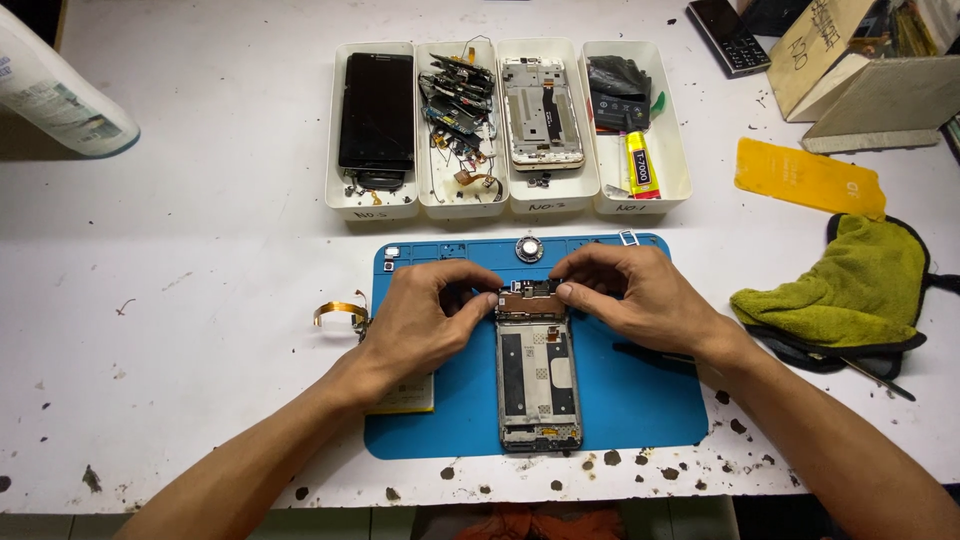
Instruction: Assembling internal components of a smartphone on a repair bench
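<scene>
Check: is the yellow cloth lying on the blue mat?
No, the yellow cloth lies on the white table, right of the blue mat.

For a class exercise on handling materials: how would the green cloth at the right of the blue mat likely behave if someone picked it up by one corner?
The green cloth lies crumpled in soft folds, so it would probably hang limp rather than hold its shape. It looks light for its size. Its fuzzy surface suggests it is easy to grip and unlikely to slip or roll.

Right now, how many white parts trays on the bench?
4, side by side behind the blue mat: one with a black screen, one with flex cables, one with a phone frame, one with a glue tube.
</scene>
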